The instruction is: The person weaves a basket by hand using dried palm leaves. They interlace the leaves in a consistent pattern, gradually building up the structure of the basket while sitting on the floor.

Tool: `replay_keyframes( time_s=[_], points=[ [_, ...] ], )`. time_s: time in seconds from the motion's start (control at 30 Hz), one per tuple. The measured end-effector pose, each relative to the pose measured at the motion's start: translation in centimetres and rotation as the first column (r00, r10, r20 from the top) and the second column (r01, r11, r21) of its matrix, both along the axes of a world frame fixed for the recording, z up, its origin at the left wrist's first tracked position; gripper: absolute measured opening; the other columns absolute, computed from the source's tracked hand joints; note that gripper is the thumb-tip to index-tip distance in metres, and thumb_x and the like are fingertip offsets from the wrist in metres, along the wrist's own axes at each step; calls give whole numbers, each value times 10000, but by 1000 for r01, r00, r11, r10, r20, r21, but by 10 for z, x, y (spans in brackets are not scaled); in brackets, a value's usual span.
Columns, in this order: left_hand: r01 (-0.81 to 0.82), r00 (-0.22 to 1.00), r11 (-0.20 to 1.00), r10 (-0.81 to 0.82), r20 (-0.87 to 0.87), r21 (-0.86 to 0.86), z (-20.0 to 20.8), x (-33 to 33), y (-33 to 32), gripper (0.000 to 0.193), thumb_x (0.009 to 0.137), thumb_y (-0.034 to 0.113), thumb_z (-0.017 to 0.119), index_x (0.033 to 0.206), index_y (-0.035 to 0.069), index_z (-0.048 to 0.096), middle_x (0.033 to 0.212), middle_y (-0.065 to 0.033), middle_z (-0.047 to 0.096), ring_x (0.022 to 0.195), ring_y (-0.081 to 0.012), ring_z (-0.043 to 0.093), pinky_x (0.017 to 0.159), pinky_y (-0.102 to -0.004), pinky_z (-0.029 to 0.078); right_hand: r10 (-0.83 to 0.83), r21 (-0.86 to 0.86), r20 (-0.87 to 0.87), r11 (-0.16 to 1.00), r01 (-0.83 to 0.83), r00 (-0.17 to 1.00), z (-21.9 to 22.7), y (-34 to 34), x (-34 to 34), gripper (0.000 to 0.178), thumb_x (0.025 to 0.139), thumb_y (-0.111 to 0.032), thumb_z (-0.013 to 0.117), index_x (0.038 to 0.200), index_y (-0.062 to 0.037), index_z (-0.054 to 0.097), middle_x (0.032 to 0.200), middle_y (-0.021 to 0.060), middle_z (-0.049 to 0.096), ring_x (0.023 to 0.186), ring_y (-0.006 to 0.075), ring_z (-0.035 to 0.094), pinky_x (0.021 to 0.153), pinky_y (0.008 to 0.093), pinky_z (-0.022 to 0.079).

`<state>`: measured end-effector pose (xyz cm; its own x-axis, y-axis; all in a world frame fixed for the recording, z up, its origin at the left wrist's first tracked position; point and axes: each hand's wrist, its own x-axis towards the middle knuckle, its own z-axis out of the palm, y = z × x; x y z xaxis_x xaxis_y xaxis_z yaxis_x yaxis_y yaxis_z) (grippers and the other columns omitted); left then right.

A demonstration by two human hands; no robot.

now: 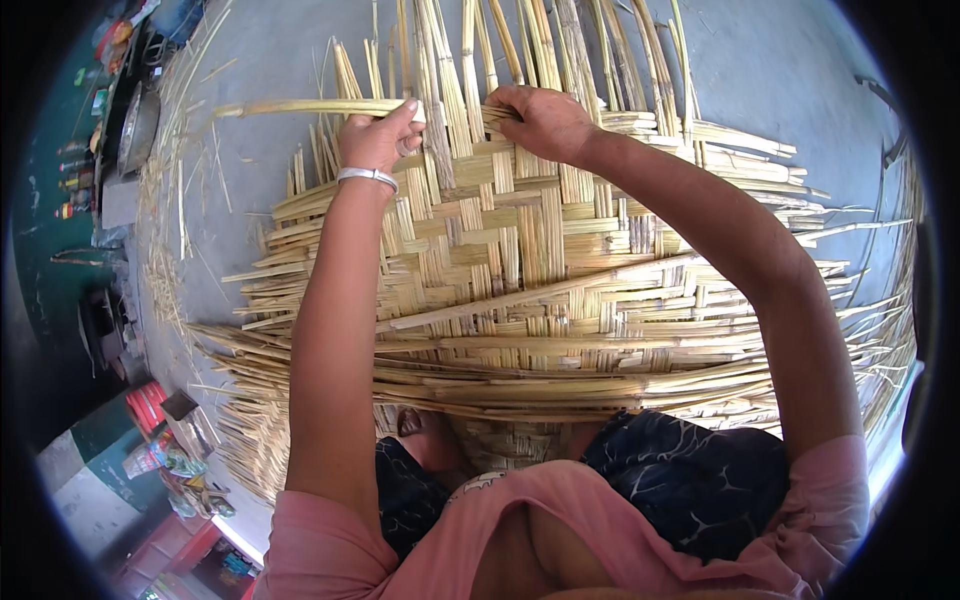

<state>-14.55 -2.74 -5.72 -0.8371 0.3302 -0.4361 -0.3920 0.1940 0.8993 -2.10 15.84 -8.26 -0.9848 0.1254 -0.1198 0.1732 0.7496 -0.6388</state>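
A partly woven mat [522, 232] of flat, pale yellow reed strips lies on the floor in front of me, its loose upright strips [545, 45] fanning out at the far side. My left hand [378, 138], with a pale bangle on the wrist, is closed on a reed strip [290, 107] that sticks out to the left. The end of that strip shows between thumb and fingers by the mat's far edge. To its right, my right hand [548, 122] curls its fingers round reed strips at the same edge; its fingertips are partly hidden.
Long loose reeds [570, 384] lie across the mat's near part, close to my legs. Reed scraps [165, 215] litter the grey floor [255, 165] on the left. Beyond them stand a metal pan [138, 130] and a red container [147, 405] among household items.
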Motion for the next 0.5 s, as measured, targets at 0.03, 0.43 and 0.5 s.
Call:
replay_keyframes(
  time_s=[0.03,0.43,0.5],
  points=[
    [-26,999,998,24,-44,-56,3,8,1,220,785,98,708,911,-20,572,858,-106,632,733,-182,645,537,-231,506,-6,15,-25,1000,6,1000,-5,1,2,341,871,-279,524,1182,-142,547,1052,61,624,951,227,605,842,364,486],
    [-376,883,908,291,-368,-185,-47,56,-3,173,783,72,690,856,-46,588,726,-130,642,525,-165,629,405,-224,465,336,522,-246,837,-168,909,-26,-13,30,390,771,-19,544,1160,-34,517,1086,135,510,973,271,557,849,342,500],
    [-392,903,915,363,-230,-95,-48,51,-7,186,784,78,694,869,-34,572,739,-120,633,579,-160,630,432,-221,473,360,520,-220,830,-203,907,-25,-13,28,370,752,-16,546,1121,-27,525,1092,130,515,986,271,554,863,339,489]
  ],
)
